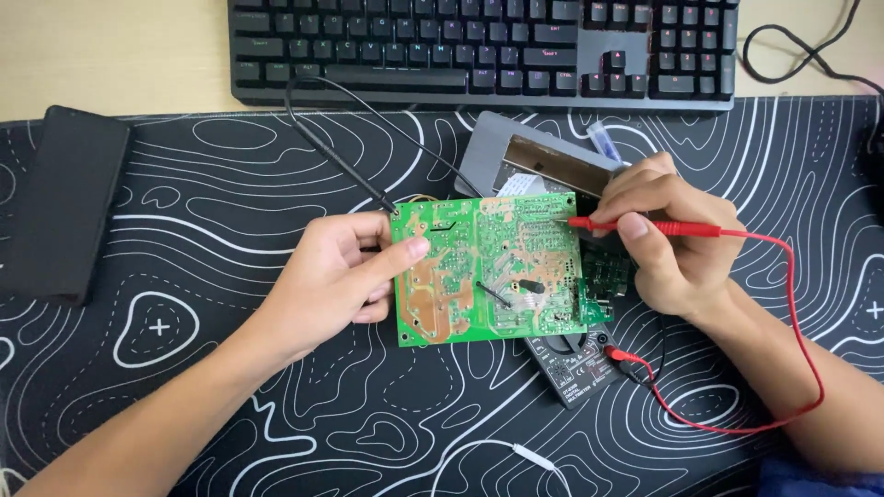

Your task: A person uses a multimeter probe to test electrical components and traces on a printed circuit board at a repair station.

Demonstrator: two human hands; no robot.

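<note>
A green circuit board lies solder side up in the middle of a black desk mat. My left hand grips its left edge, thumb on top, and also holds a black probe whose tip touches the board's upper left corner. My right hand holds a red probe like a pen, its tip touching the board's upper right area. A black multimeter lies partly under the board's lower right corner, with the red lead plugged into it.
A black keyboard spans the far side. A grey open case sits behind the board. A black flat box lies at far left. A white cable curls near the front edge of the patterned mat.
</note>
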